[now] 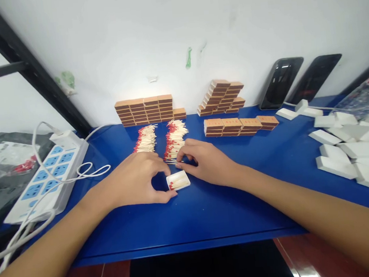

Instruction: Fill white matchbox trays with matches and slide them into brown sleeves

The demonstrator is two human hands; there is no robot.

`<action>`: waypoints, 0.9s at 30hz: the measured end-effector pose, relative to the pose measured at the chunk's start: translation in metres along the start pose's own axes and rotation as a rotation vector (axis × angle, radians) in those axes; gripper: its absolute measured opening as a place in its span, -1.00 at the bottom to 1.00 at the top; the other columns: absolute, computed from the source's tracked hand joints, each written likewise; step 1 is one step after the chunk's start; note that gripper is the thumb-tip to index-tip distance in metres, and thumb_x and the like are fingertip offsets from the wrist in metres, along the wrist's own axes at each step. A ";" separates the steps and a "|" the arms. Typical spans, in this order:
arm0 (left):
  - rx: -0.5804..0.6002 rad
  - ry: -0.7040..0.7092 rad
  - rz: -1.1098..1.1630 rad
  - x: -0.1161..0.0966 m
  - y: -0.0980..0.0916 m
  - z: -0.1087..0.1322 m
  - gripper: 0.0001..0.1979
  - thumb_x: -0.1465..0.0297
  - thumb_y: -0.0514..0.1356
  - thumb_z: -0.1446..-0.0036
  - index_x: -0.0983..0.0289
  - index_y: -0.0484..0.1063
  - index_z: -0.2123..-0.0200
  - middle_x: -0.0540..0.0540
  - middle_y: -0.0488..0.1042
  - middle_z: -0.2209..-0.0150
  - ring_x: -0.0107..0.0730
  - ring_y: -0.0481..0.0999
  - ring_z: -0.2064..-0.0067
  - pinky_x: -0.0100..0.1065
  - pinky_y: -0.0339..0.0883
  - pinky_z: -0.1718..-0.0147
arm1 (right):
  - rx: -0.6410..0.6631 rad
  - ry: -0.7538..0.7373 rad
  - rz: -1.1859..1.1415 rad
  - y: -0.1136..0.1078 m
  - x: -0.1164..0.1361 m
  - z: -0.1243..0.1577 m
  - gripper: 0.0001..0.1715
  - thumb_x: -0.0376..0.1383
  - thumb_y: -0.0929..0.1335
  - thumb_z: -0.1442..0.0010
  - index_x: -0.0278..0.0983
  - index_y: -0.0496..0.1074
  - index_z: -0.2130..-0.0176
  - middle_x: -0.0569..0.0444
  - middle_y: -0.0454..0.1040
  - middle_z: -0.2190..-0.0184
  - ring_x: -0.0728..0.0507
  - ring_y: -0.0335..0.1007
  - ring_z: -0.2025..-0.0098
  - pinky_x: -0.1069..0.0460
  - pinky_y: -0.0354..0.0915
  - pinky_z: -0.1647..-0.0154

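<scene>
My left hand steadies a small white matchbox tray on the blue table, thumb at its near side and fingers by its far left corner. Inside the tray lie several red-tipped matches, heads to the left. Just beyond it, my right hand pinches a few matches between thumb and fingers, at the near end of a long row of matches. A second row of matches runs beside it, partly hidden by my left hand.
Stacked brown matchboxes stand along the wall, with another stack and a lower row to the right. Many white trays are heaped at the right. Two phones lean on the wall. A power strip with cables lies left.
</scene>
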State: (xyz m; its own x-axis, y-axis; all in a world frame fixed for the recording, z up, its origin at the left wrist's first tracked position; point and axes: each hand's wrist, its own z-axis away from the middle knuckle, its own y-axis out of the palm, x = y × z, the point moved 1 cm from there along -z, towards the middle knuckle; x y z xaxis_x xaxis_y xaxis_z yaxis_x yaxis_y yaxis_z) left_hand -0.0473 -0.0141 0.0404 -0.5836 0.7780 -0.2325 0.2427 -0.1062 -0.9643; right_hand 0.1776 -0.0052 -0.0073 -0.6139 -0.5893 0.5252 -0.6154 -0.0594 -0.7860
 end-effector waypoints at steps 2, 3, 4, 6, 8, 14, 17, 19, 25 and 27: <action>-0.006 0.004 0.002 0.000 0.000 0.000 -0.72 0.11 0.42 -0.08 0.19 0.64 0.31 0.00 0.54 0.40 -0.36 0.50 0.35 -0.34 0.25 0.38 | 0.001 0.002 0.004 0.001 0.001 0.000 -0.97 -0.37 0.43 -0.31 -0.27 0.54 0.23 0.12 0.37 0.28 0.00 0.28 0.34 0.05 0.15 0.27; -0.007 0.005 0.003 0.001 0.001 0.000 -0.72 0.11 0.42 -0.08 0.19 0.64 0.31 0.00 0.55 0.40 -0.36 0.50 0.35 -0.34 0.25 0.38 | -0.001 0.004 0.005 0.001 0.001 0.000 -0.97 -0.37 0.43 -0.31 -0.27 0.53 0.22 0.11 0.37 0.27 -0.01 0.29 0.33 0.05 0.15 0.27; -0.006 0.007 0.002 0.001 0.001 0.000 -0.73 0.10 0.41 -0.08 0.19 0.64 0.31 0.00 0.55 0.40 -0.36 0.50 0.35 -0.34 0.24 0.38 | -0.004 0.006 0.004 0.002 0.001 0.000 -0.97 -0.36 0.43 -0.32 -0.27 0.53 0.22 0.11 0.37 0.26 -0.01 0.29 0.33 0.05 0.16 0.27; -0.006 0.015 -0.003 0.001 0.001 0.000 -0.73 0.11 0.41 -0.09 0.19 0.64 0.31 0.00 0.55 0.40 -0.36 0.50 0.36 -0.34 0.25 0.38 | 0.000 0.014 0.005 0.002 0.001 -0.001 -0.97 -0.36 0.42 -0.32 -0.28 0.53 0.22 0.10 0.38 0.25 -0.01 0.29 0.33 0.05 0.16 0.27; -0.011 0.025 -0.010 0.001 0.001 0.000 -0.73 0.11 0.40 -0.10 0.19 0.64 0.30 0.01 0.55 0.40 -0.36 0.49 0.36 -0.34 0.25 0.38 | 0.015 0.020 0.017 0.002 0.001 -0.002 -0.95 -0.36 0.42 -0.33 -0.28 0.53 0.24 0.10 0.38 0.25 -0.01 0.29 0.34 0.05 0.16 0.27; -0.031 0.026 -0.015 0.001 0.000 0.000 -0.73 0.12 0.41 -0.09 0.19 0.65 0.30 0.01 0.54 0.42 -0.36 0.49 0.38 -0.35 0.25 0.40 | 0.064 0.043 0.086 -0.003 0.002 0.000 -0.93 -0.35 0.39 -0.35 -0.28 0.51 0.23 0.09 0.39 0.25 -0.03 0.31 0.32 0.04 0.16 0.28; -0.017 0.019 -0.011 0.000 0.000 -0.001 -0.74 0.13 0.41 -0.09 0.20 0.65 0.31 0.01 0.55 0.41 -0.36 0.49 0.37 -0.35 0.25 0.39 | 0.065 0.062 0.124 -0.007 0.003 0.002 -0.96 -0.34 0.40 -0.35 -0.28 0.49 0.21 0.07 0.41 0.23 -0.04 0.33 0.30 0.03 0.17 0.27; -0.008 0.015 -0.010 0.000 0.000 -0.001 -0.74 0.14 0.41 -0.08 0.20 0.65 0.31 0.02 0.55 0.41 -0.35 0.49 0.37 -0.34 0.25 0.38 | 0.048 0.055 0.130 -0.007 0.003 0.003 -0.92 -0.30 0.42 -0.34 -0.28 0.47 0.16 0.07 0.42 0.21 -0.05 0.34 0.29 0.02 0.18 0.26; -0.023 0.015 0.002 0.003 0.001 -0.001 -0.75 0.14 0.43 -0.06 0.19 0.65 0.29 0.01 0.54 0.41 -0.36 0.50 0.37 -0.35 0.24 0.40 | 0.074 0.054 0.102 -0.002 0.001 0.000 -0.94 -0.31 0.39 -0.39 -0.27 0.48 0.18 0.07 0.42 0.22 -0.05 0.33 0.30 0.03 0.17 0.27; -0.033 0.020 0.013 0.004 0.000 -0.001 -0.75 0.15 0.43 -0.06 0.19 0.66 0.29 0.00 0.54 0.41 -0.38 0.50 0.38 -0.35 0.25 0.41 | 0.103 0.075 0.108 -0.002 0.002 -0.001 -0.93 -0.32 0.39 -0.40 -0.27 0.49 0.18 0.07 0.42 0.23 -0.05 0.32 0.30 0.03 0.16 0.28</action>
State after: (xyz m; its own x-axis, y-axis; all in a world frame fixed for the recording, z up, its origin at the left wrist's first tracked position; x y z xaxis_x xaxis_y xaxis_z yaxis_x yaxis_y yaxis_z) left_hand -0.0491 -0.0105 0.0392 -0.5644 0.7891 -0.2423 0.2763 -0.0961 -0.9563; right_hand 0.1773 -0.0057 -0.0039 -0.7109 -0.5355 0.4559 -0.4927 -0.0832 -0.8662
